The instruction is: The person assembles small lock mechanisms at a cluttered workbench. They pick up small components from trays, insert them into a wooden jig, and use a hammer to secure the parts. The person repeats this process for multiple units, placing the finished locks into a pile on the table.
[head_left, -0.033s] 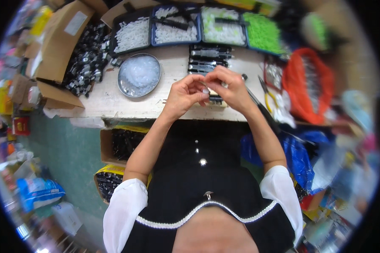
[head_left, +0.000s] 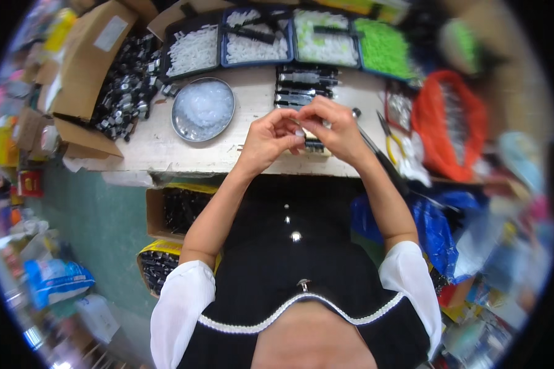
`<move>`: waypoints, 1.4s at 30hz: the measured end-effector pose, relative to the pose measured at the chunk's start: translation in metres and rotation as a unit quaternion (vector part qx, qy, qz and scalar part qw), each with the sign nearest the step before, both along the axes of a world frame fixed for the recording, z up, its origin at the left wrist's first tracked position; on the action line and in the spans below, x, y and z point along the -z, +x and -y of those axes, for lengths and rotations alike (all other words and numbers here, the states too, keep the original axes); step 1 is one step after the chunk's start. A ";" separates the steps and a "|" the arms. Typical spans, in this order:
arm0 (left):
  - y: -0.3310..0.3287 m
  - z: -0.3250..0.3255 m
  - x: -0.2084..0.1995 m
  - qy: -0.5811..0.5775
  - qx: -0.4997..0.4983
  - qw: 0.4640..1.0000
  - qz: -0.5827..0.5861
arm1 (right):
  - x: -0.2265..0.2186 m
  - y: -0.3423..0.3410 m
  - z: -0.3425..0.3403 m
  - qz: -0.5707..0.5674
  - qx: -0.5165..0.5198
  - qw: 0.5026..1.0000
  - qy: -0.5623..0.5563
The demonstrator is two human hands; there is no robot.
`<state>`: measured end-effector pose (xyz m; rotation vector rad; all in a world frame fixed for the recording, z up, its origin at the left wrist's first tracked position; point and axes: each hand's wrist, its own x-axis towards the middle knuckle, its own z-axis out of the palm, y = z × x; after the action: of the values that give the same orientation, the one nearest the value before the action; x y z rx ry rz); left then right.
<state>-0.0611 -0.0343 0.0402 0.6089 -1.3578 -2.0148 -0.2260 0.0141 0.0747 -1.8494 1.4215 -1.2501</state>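
Note:
My left hand (head_left: pixel 272 138) and my right hand (head_left: pixel 335 129) meet above the front of the worktable (head_left: pixel 166 150). The fingers of both are curled and pinched together. Whatever sits between the fingertips is too small and too covered to make out. Just beyond my hands lies a row of black, pen-like parts (head_left: pixel 301 79) with metal tips. Under my fingers, short black pieces (head_left: pixel 314 146) show on a pale block, partly hidden by the right hand. To the left stands a round metal dish (head_left: pixel 204 136) holding a whitish, translucent material (head_left: pixel 204 107).
Trays of white pieces (head_left: pixel 192 52) and green pieces (head_left: pixel 381 46) line the back. A tipped cardboard box (head_left: pixel 86 67) spills black and silver parts (head_left: pixel 126 89) at left. At right are yellow-handled pliers (head_left: pixel 395 147) and a red-orange bag (head_left: pixel 431 129). Boxes of black parts (head_left: pixel 184 209) stand below.

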 end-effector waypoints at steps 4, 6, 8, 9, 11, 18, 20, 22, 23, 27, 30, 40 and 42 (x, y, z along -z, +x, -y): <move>0.002 -0.002 0.003 -0.024 -0.018 0.999 0.021 | 0.002 0.002 0.002 -0.005 -0.009 1.000 -0.006; 0.002 -0.002 0.004 -0.035 -0.028 0.999 0.024 | 0.004 0.002 0.002 -0.004 -0.011 1.000 -0.013; 0.002 -0.003 0.004 -0.051 -0.034 0.998 0.034 | 0.004 0.002 0.002 -0.004 -0.007 1.000 -0.012; 0.002 -0.002 0.003 -0.063 -0.036 0.996 0.042 | 0.004 0.002 0.002 -0.004 -0.005 1.000 -0.012; 0.002 -0.002 0.002 -0.082 -0.039 0.994 0.057 | 0.005 0.003 0.002 0.009 -0.002 1.000 -0.024; 0.002 -0.003 0.002 -0.118 -0.053 0.988 0.080 | 0.004 0.006 0.001 -0.015 -0.011 1.000 -0.020; 0.002 -0.004 0.003 -0.106 -0.063 0.990 0.071 | 0.007 0.009 -0.001 -0.052 -0.020 0.998 -0.032; 0.003 -0.003 0.006 -0.079 -0.073 0.993 0.049 | 0.012 0.011 -0.001 -0.048 -0.013 0.998 -0.042; 0.004 -0.003 0.007 -0.038 -0.075 0.996 0.024 | 0.016 0.011 0.001 -0.027 -0.002 0.999 -0.047; 0.013 -0.005 0.014 0.066 -0.083 0.993 -0.048 | 0.018 0.011 -0.002 0.009 0.030 0.996 -0.088; 0.013 -0.010 0.015 0.089 -0.086 0.990 -0.071 | 0.025 0.017 -0.006 0.035 0.017 0.997 -0.065; 0.019 -0.008 0.010 0.018 -0.149 0.987 0.055 | 0.040 0.017 -0.004 -0.093 0.054 0.992 -0.072; 0.022 -0.004 0.012 -0.026 -0.174 0.980 0.095 | 0.049 0.013 -0.007 -0.165 0.062 0.983 -0.050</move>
<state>-0.0391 -0.0305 0.0286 0.9631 -1.3023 -1.6676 -0.2126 0.0209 0.0256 -2.1417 1.6976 -1.1274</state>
